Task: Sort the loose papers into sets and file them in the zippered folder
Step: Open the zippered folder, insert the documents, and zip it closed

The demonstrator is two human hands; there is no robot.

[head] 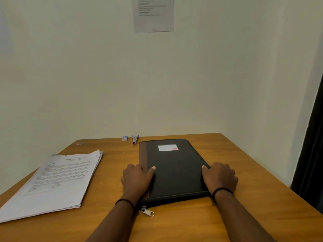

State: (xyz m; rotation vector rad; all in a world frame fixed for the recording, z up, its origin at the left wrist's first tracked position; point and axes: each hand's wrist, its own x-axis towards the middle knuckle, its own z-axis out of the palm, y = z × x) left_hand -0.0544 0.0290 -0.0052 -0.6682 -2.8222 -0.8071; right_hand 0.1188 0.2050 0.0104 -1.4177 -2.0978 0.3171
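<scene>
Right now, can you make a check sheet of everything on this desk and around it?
Surface: wooden desk, set into a wall corner.
Job's things: black zippered folder, closed, flat; zipper pull at near left corner. Stack of loose papers left of it, apart.
Clutter: stapler and small staple box at far edge.
Grippers: left hand and right hand grip the folder's side edges.
Cables: nothing seen.
Surroundings: printed sheet on wall; dark door frame at right.

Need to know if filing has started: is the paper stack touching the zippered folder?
Apart. The head view shows the paper stack lying left of the zippered folder, with a bare strip of table plainly between them.
</scene>
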